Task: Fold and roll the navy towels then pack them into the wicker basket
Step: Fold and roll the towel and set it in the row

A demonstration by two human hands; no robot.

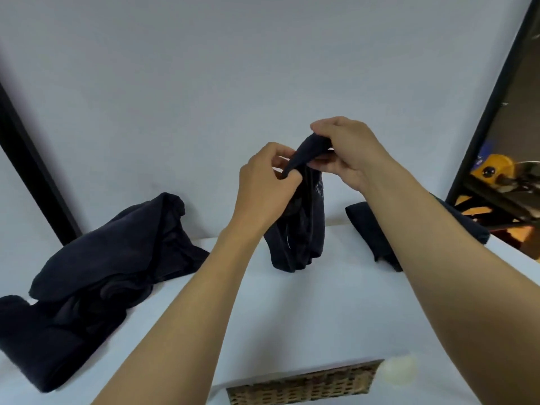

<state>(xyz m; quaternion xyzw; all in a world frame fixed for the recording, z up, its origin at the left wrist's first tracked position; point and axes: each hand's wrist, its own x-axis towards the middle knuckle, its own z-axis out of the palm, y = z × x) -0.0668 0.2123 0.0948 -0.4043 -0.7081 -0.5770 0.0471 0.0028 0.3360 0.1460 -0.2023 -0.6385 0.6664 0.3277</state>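
A loose pile of navy towels [111, 267] sprawls across the left of the frame, probably left there as stock waiting its turn. At centre one navy towel [301, 229] hangs bunched from both hands, its lower end touching the counter [292, 317], seemingly lifted so an edge can be found before folding. A flatter, folded-looking towel [368, 226] lies at the right, partly behind the right forearm. The wicker basket [301, 384] peeks in at the bottom edge, below the counter's near edge; nothing shows inside it. The right hand [347, 150] grips the towel's top and the left hand [263, 185] pinches it just below.

The counter is white and smooth, against a plain pale wall [233, 68]. Dark frames slant at either side, with a yellow object [493, 168] at far right.
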